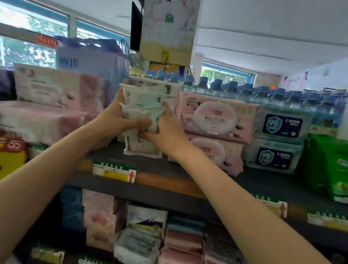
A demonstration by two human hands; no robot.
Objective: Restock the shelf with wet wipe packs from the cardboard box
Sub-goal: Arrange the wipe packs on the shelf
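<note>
Both my hands hold a small stack of white wet wipe packs point(143, 105) up at the top shelf point(165, 171). My left hand point(117, 115) grips the stack's left side. My right hand point(167, 129) presses on its right side and bottom. The held packs sit on top of another white pack point(140, 145) that rests on the dark shelf board. More white packs point(152, 85) stand behind the stack. The cardboard box is out of view.
Pink wipe packs point(215, 116) and teal "99" packs point(282, 125) are stacked just right of my hands, with green packs point(335, 168) further right. Pink bundles point(56, 90) fill the left. Blue-capped bottles point(257, 93) line the back. A hanging poster point(168, 22) is overhead. The lower shelf point(141, 241) holds several tissue packs.
</note>
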